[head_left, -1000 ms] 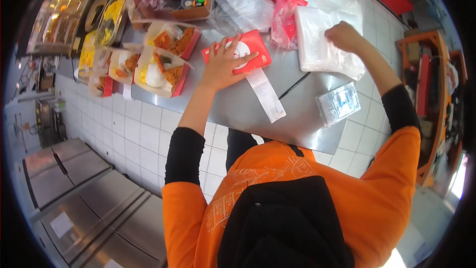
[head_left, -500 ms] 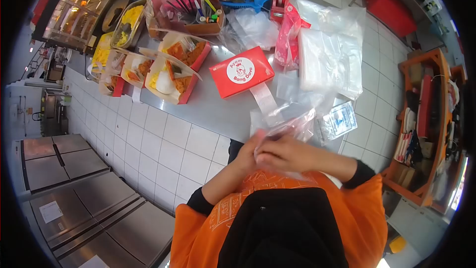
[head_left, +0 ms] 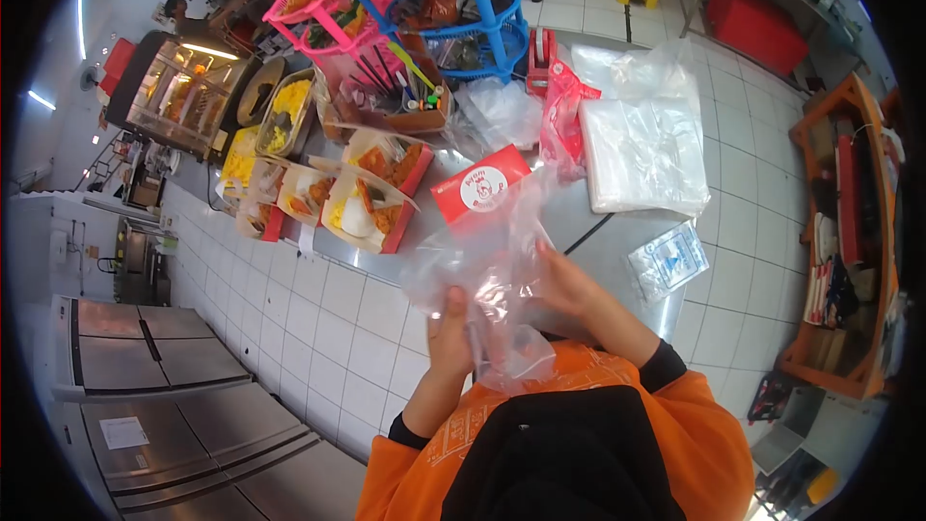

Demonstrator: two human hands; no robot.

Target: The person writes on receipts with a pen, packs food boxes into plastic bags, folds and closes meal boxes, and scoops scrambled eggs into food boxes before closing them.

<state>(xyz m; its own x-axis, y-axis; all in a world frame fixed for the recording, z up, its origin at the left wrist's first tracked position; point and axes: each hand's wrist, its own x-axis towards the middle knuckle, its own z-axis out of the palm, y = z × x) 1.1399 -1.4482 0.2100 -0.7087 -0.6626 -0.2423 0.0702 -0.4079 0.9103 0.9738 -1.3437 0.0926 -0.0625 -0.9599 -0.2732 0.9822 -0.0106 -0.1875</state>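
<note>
Head cam, the only view: the bag (head_left: 497,275) hung btw the L hand (head_left: 450,333) and R hand (head_left: 576,291), over the near edge of the desk (head_left: 610,251) and partly in front of the red box (head_left: 467,183). Step in hand, as I judged it: handling the bag to get it open; it looked puffed, but I couldn't place its mouth. L: thumb up, fingers apparently clamped on the film. R: fingers by the other edge; pinching or just touching, couldn't tell.

Film that limp prob. called for a firm hold on both sides, then spreading the mouth w/o tearing it.

Hard to make out: L fingers mostly hidden, box's lower part blurred thru plastic, ditto anything on the desk there. Rear meals (head_left: 258,203) were partly blocked by the front ones. Blue rack (head_left: 482,0) was cut off up top; black cloth (head_left: 550,458) hid much of the shirt.
</note>
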